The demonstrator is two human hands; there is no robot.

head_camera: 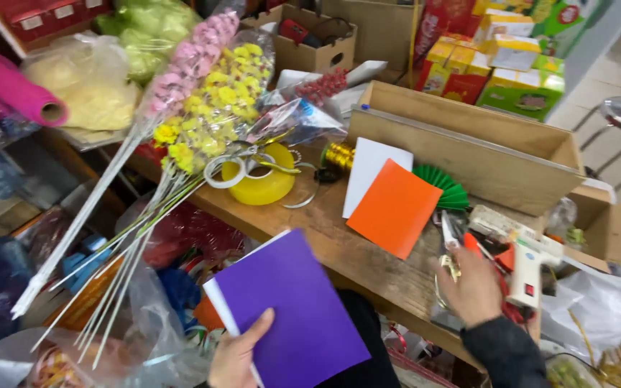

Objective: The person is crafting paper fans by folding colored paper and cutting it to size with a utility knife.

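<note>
My left hand [237,356] holds a purple sheet of paper [289,309] with a white sheet under it, low in front of the wooden table [353,248]. My right hand [472,287] rests at the table's near right edge, fingers closed around the handles of a pair of scissors [450,244] whose blades point away from me. An orange sheet [394,207] lies on a white sheet [368,172] in the middle of the table, with a green folded paper fan [448,188] behind it.
A white glue gun [530,266] lies right of my right hand. A yellow tape roll [264,179], gold ribbon spool [339,154] and wrapped pink and yellow artificial flowers [203,93] sit left. An open wooden box [468,140] stands behind; cardboard box [612,230] at right.
</note>
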